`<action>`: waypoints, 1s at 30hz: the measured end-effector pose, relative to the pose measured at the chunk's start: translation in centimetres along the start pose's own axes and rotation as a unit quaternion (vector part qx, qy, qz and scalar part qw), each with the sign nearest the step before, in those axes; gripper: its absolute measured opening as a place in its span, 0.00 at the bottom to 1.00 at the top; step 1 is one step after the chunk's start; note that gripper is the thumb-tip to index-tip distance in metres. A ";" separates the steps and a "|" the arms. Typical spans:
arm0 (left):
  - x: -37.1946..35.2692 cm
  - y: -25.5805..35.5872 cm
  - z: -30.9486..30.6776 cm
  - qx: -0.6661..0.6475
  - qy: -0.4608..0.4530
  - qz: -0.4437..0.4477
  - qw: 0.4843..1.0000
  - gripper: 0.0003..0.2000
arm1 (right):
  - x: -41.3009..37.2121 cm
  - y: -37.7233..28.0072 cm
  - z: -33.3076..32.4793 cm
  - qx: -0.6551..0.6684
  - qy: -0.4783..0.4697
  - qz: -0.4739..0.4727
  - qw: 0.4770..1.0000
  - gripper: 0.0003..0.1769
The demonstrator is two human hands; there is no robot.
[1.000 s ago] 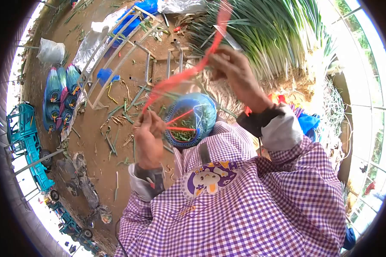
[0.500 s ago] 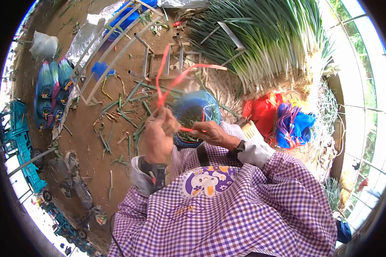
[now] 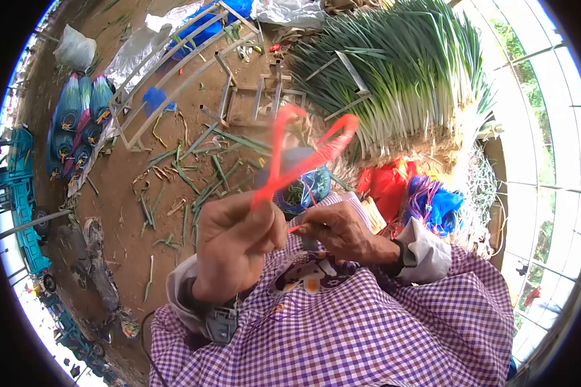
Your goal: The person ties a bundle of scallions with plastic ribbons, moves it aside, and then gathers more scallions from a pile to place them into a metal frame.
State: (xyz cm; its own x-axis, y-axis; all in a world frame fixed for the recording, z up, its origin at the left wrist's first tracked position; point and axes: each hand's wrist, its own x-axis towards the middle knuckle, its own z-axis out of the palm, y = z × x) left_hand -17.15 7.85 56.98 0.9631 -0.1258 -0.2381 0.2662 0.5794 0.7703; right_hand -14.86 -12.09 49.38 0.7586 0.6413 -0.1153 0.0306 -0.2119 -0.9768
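My left hand [image 3: 235, 248] is closed around a red plastic tie [image 3: 303, 168]. Two blurred ends of the tie stick up and to the right beyond my fingers. A short stretch of it runs across to my right hand [image 3: 345, 233], whose thumb and fingers pinch it. Just past both hands, in front of my checked apron [image 3: 342, 329], is a rounded bundle in blue wrap [image 3: 317, 182], with green showing inside. My left hand and the tie partly hide it.
A large pile of leeks [image 3: 394, 84] lies at the back right. Red plastic [image 3: 388, 187] and blue bags [image 3: 444, 213] are on the right. Metal frames [image 3: 174, 71] stand ahead. Leaf scraps [image 3: 203, 187] litter the ground. Wrapped bundles [image 3: 68, 122] and a teal cart [image 3: 19, 200] are left.
My left hand has come nearer to the camera and lower. The tie's free ends now lean to the right, and my right hand has shifted down and slightly right.
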 end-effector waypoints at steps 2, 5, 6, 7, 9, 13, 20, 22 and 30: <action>0.4 0.0 -0.2 -0.023 0.005 0.001 1.000 0.18 | 0.9 -0.1 -0.4 -0.031 -0.011 -0.028 0.999 0.14; 3.5 -1.1 -1.8 -0.097 0.032 0.006 0.995 0.19 | 2.9 2.5 -0.3 -0.031 -0.018 -0.007 0.999 0.10; 4.2 -1.3 -2.5 -0.113 0.034 -0.005 0.993 0.19 | 3.0 3.4 0.1 -0.010 -0.007 -0.004 1.000 0.09; 4.7 -1.6 -3.0 -0.131 0.034 -0.012 0.991 0.20 | 3.6 4.3 -0.1 -0.003 -0.038 -0.005 0.999 0.08; 5.7 -2.1 -3.6 -0.109 0.051 -0.025 0.992 0.20 | 5.3 6.4 0.1 -0.014 -0.029 -0.077 0.997 0.09; 7.4 -1.9 -4.8 -0.099 0.079 0.004 0.992 0.19 | 6.7 12.3 0.6 -0.030 -0.072 -0.063 0.995 0.11; 8.2 -2.6 -11.2 -0.135 0.158 0.008 0.978 0.16 | 2.4 18.1 2.3 0.037 -0.109 0.089 0.989 0.19; 7.5 -2.6 -12.0 -0.131 0.186 0.002 0.974 0.16 | 1.8 16.7 1.9 -0.020 -0.088 0.118 0.989 0.20; 3.2 -0.4 -11.5 -0.122 0.134 0.053 0.982 0.16 | 1.0 12.2 2.2 -0.028 -0.016 0.116 0.993 0.19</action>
State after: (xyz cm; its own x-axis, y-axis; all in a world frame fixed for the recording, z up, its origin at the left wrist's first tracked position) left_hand -14.68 16.48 49.09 0.9306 0.1424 -0.3372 0.1166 0.7579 0.6418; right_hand -15.12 -12.39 36.97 0.7282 0.5938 -0.3423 -0.1052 -0.3967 -0.9119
